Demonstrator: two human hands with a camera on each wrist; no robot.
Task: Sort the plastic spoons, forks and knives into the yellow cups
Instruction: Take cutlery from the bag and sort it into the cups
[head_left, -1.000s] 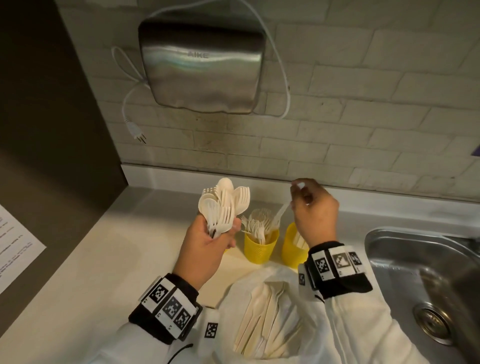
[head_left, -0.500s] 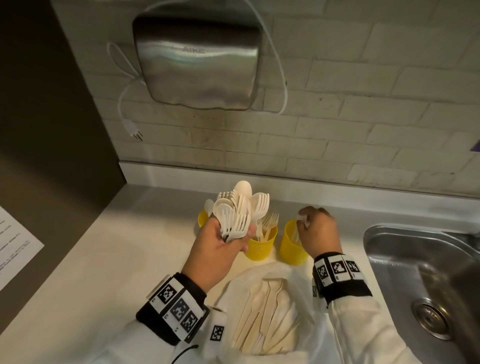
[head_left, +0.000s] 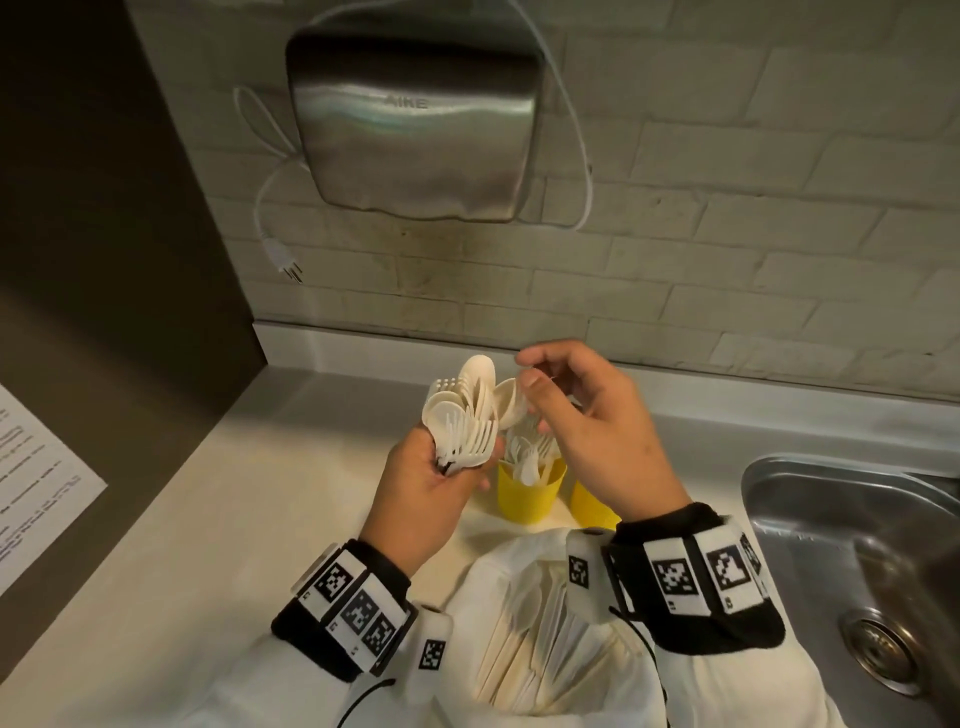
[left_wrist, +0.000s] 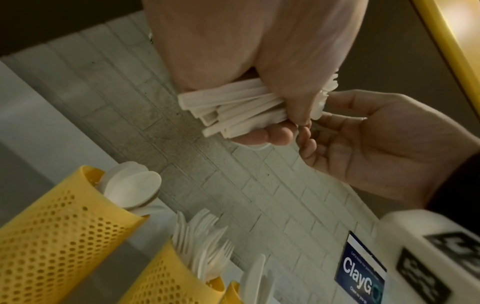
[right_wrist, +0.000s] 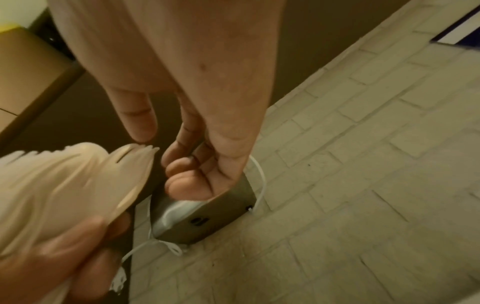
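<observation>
My left hand grips a bunch of white plastic spoons and forks by the handles, heads up, above the cups. My right hand has come up beside the bunch with loosely curled fingers. Its thumb touches the bowl of the rightmost spoon, the forefinger stays apart above it, and it holds nothing. Under the hands stand perforated yellow cups: one with spoons, one with forks, and one with knives, half hidden by my right wrist.
A white plastic bag with more cutlery lies open on the counter before the cups. A steel sink is at the right. A steel hand dryer hangs on the brick wall, its plug dangling. A printed sheet lies far left.
My right hand lowered a knife into the right cup, let it go, then rose and moved left to the bunch. My left hand kept its grip on the bunch.
</observation>
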